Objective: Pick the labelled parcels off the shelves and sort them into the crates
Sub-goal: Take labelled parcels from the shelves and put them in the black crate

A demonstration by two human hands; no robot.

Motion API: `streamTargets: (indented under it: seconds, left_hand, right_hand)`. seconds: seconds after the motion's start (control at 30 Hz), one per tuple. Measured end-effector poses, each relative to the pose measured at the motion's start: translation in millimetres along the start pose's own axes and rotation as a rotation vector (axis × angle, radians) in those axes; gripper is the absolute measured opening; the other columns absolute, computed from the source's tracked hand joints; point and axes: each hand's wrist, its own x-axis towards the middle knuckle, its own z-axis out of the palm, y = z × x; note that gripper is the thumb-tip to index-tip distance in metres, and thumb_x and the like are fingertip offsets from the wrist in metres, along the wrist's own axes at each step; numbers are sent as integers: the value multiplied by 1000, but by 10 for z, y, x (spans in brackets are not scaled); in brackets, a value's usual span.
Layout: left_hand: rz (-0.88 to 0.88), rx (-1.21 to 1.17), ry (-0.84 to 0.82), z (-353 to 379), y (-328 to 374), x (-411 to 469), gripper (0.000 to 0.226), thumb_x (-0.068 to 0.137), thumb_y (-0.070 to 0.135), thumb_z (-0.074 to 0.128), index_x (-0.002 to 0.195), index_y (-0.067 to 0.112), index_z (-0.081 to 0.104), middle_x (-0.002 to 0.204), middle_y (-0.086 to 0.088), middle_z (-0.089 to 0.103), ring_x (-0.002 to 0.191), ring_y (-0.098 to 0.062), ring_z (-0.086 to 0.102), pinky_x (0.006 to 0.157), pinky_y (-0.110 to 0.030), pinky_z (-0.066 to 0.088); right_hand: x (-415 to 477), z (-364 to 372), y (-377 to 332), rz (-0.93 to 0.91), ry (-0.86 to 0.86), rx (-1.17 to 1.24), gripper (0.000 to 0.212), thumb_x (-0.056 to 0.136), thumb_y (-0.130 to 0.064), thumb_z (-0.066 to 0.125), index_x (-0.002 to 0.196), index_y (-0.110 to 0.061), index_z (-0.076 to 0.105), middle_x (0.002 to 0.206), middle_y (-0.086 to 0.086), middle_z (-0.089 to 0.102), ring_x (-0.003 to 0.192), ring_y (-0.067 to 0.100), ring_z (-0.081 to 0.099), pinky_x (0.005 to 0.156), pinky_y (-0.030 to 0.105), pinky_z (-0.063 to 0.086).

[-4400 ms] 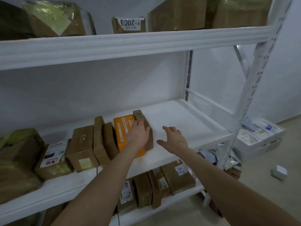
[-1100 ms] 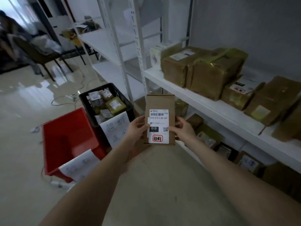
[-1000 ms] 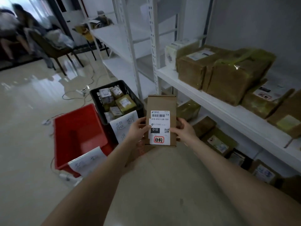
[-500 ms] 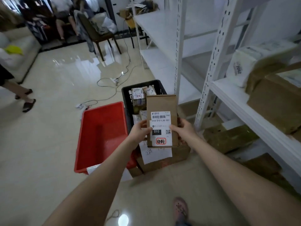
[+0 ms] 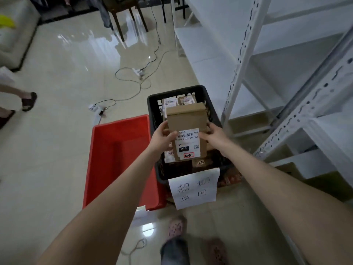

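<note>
1. A glossy pale floor (image 5: 57, 142) spreads to the left and far side. A white rack (image 5: 242, 60) stands on the right, its shelves running away from me.
2. Two crates sit on the floor by the rack's near posts: a black crate (image 5: 152, 106), and a red crate (image 5: 99, 153) just to its left.
3. I hold a brown parcel (image 5: 186, 117) with both hands over the black crate. It stands on end, its top tipped a little away from me.
4. My left hand (image 5: 162, 138) grips its left edge, with the thumb on the front face by the label's upper corner and the fingers curled behind.
5. My right hand (image 5: 212, 136) grips its right edge in the same way, with the thumb on the front and the fingers wrapped round the side.
6. The white label (image 5: 188, 145) covers the parcel's lower front and faces me. It bears a barcode, a black patch reading 010, a square code and a red-ringed stamp at the bottom.
7. More labelled parcels (image 5: 169, 102) lie in the black crate, showing beyond my parcel and beneath it. I cannot tell whether mine touches them.
8. A paper sign (image 5: 193, 190) with handwritten characters hangs from the black crate's near rim.
9. A cable (image 5: 131, 81) loops across the far floor, and chair legs (image 5: 118, 25) stand beyond it.
10. Another person's sandalled foot (image 5: 28, 101) shows at the left edge, and my own slipper (image 5: 175, 225) shows near the bottom.
</note>
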Motion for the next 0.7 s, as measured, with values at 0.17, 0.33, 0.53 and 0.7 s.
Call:
streamTargets:
  seconds: [0.17, 0.33, 0.53, 0.7]
  left_hand:
    - [-73, 164, -58, -81, -299, 628, 54, 90, 16, 63, 138, 25, 42, 123, -8, 58, 104, -24, 63, 81, -45, 57]
    - [-290, 158, -182, -163, -571, 919, 57, 87, 26, 69, 137, 20, 43, 123, -10, 59, 108, -29, 62, 90, -47, 54]
    - [-492, 154, -153, -16, -901, 1146, 45, 95, 38, 54, 127, 7, 52, 119, -12, 57, 108, -32, 59, 85, -46, 56]
    - [-495, 553, -150, 155, -1207, 1284, 33, 96, 15, 46, 121, -4, 56, 120, -20, 60, 105, -33, 59, 87, -38, 49]
  right_hand:
    - [388, 118, -16, 166, 19, 194, 56, 94, -51, 50, 142, -24, 41, 139, 0, 50, 120, 23, 53, 97, 37, 47]
    - [710, 340, 187, 395, 44, 248, 59, 94, -59, 41, 140, -21, 43, 135, 7, 53, 115, 29, 57, 101, 42, 47]
    - [1027, 740, 638, 555, 40, 218, 51, 100, -43, 41, 143, -15, 38, 143, 12, 44, 116, 33, 56, 86, 35, 52]
    - [1237, 955, 1026, 584, 30, 60, 33, 98, -18, 48, 130, -8, 53, 133, 12, 52, 116, 29, 55, 86, 40, 56]
